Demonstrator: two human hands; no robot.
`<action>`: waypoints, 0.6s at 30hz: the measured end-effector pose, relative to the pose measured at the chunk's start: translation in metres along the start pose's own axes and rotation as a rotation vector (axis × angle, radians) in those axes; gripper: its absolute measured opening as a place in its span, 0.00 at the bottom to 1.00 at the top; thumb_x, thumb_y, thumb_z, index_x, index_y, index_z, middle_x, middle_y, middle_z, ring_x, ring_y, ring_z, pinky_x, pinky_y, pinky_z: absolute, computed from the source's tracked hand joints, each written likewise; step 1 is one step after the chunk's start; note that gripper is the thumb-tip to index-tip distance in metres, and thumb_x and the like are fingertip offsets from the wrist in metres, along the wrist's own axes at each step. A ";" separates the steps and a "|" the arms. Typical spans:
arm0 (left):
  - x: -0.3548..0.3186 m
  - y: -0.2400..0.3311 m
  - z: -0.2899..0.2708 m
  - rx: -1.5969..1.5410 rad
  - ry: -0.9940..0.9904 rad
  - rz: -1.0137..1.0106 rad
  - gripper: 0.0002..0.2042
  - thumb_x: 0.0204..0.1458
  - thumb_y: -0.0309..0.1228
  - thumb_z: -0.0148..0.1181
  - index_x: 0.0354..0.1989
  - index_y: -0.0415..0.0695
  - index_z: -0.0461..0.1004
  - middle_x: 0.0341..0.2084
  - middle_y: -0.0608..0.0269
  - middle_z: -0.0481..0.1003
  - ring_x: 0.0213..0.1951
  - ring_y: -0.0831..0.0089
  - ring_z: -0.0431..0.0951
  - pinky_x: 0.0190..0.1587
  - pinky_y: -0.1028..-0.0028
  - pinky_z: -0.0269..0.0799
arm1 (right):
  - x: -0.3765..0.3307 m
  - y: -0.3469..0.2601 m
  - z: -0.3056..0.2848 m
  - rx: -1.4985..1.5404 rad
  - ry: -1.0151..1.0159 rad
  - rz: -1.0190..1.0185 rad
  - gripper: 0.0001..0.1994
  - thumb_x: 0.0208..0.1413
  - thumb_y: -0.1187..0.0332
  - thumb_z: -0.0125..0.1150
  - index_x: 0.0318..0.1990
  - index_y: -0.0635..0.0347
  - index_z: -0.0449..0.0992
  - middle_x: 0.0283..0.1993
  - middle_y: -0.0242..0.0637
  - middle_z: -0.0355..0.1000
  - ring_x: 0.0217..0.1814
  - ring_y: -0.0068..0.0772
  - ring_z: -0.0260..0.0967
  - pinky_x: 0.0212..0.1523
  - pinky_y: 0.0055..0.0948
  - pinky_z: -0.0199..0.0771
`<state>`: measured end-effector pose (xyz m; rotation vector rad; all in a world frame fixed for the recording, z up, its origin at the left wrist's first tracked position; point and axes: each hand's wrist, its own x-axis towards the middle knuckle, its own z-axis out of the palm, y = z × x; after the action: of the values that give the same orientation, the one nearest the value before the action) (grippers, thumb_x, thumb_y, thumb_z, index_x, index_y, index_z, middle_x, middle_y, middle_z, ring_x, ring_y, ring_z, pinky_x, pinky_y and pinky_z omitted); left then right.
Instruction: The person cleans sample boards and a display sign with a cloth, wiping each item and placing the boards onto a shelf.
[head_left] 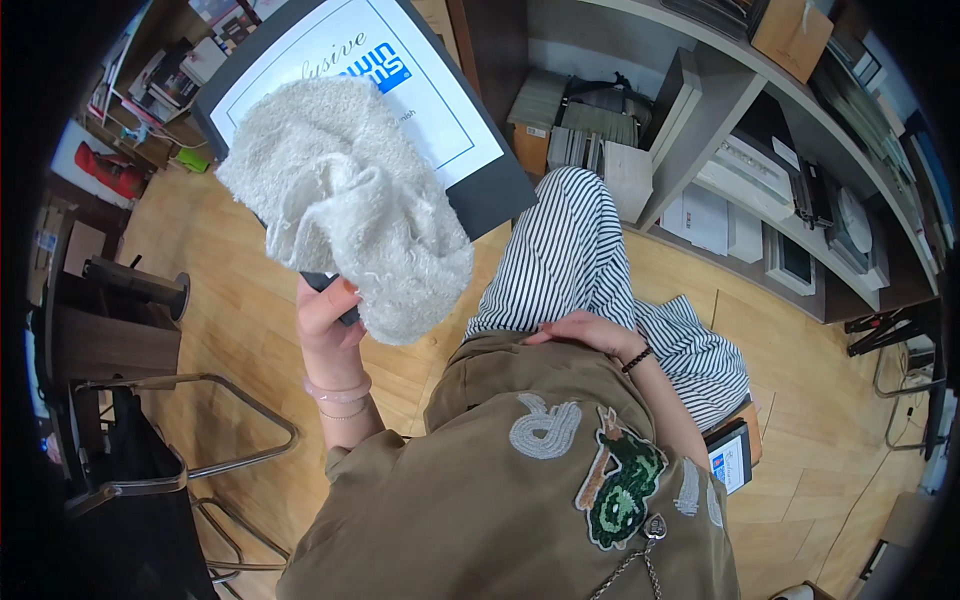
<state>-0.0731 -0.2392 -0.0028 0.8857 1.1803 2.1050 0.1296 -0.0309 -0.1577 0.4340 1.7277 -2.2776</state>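
Observation:
At the upper left, a dark grey board (490, 195) with a large white printed label is held up in front of me. A rumpled white terry cloth (400, 230) lies over its lower left part and hides much of the label. Below the cloth, my left hand (330, 308) is closed round the board's black handle, its thumb across the front and the other fingers mostly hidden. My right hand (585, 330) rests flat on my lap at the hem of my brown shirt (500, 365), holding nothing, fingers stretched out and partly hidden.
Grey shelving (700, 130) with boxes, binders and sample boards stands at the upper right. To the left are a metal-framed chair (240, 460) and a dark desk (120, 340). Beside my striped trouser leg lies a smaller dark board (730, 460) with a white label.

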 end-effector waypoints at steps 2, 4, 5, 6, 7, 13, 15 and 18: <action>0.000 -0.001 0.000 -0.010 -0.026 -0.002 0.31 0.37 0.29 0.53 0.55 0.34 0.56 0.46 0.52 0.67 0.47 0.62 0.69 0.50 0.68 0.65 | -0.004 0.006 -0.004 0.077 0.021 0.086 0.16 0.55 0.58 0.49 0.36 0.62 0.78 0.30 0.29 0.75 0.30 0.18 0.67 0.38 0.17 0.66; 0.000 -0.003 0.002 -0.026 -0.018 -0.057 0.31 0.37 0.30 0.53 0.54 0.34 0.56 0.46 0.52 0.67 0.47 0.62 0.69 0.50 0.68 0.65 | -0.007 0.013 -0.008 0.221 0.044 0.264 0.17 0.56 0.59 0.47 0.36 0.64 0.77 0.33 0.30 0.75 0.32 0.19 0.68 0.40 0.16 0.66; 0.001 -0.003 0.002 -0.033 -0.013 -0.085 0.31 0.37 0.30 0.54 0.54 0.34 0.57 0.46 0.52 0.67 0.47 0.62 0.69 0.50 0.68 0.65 | -0.007 0.016 -0.008 0.230 0.047 0.264 0.17 0.56 0.59 0.47 0.36 0.64 0.77 0.33 0.30 0.75 0.32 0.19 0.68 0.40 0.16 0.66; 0.002 -0.004 0.003 -0.034 -0.018 -0.088 0.31 0.37 0.30 0.54 0.54 0.34 0.57 0.46 0.52 0.67 0.47 0.62 0.69 0.50 0.68 0.65 | -0.005 0.015 -0.010 0.215 0.073 0.332 0.17 0.57 0.59 0.46 0.37 0.64 0.77 0.35 0.31 0.75 0.33 0.20 0.68 0.41 0.16 0.66; 0.004 -0.004 0.004 0.012 -0.002 -0.087 0.31 0.37 0.30 0.54 0.54 0.34 0.57 0.45 0.52 0.68 0.46 0.63 0.70 0.49 0.69 0.65 | -0.003 0.014 -0.011 0.200 0.098 0.400 0.18 0.57 0.59 0.45 0.38 0.64 0.77 0.36 0.33 0.75 0.34 0.20 0.69 0.42 0.16 0.66; 0.007 -0.006 0.009 -0.078 0.073 -0.086 0.33 0.34 0.28 0.60 0.54 0.34 0.57 0.44 0.52 0.69 0.38 0.67 0.74 0.29 0.78 0.69 | -0.004 0.028 -0.022 0.454 0.030 0.218 0.18 0.57 0.58 0.47 0.38 0.63 0.77 0.37 0.33 0.74 0.35 0.21 0.69 0.42 0.15 0.66; 0.010 -0.010 0.019 -0.072 0.097 -0.081 0.34 0.34 0.28 0.60 0.54 0.34 0.57 0.43 0.52 0.70 0.36 0.69 0.74 0.26 0.79 0.68 | -0.006 0.029 -0.029 0.483 0.039 0.258 0.17 0.56 0.59 0.47 0.41 0.63 0.75 0.39 0.34 0.74 0.38 0.22 0.69 0.45 0.18 0.65; 0.018 -0.015 0.024 -0.058 0.121 -0.078 0.34 0.34 0.28 0.61 0.55 0.35 0.56 0.42 0.52 0.70 0.31 0.72 0.74 0.20 0.82 0.64 | -0.002 0.036 -0.027 0.399 0.043 0.268 0.17 0.56 0.59 0.48 0.43 0.62 0.74 0.41 0.33 0.73 0.41 0.22 0.68 0.48 0.20 0.64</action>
<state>-0.0633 -0.2074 -0.0016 0.6842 1.1877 2.1434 0.1471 -0.0143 -0.1960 0.7466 1.1400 -2.4159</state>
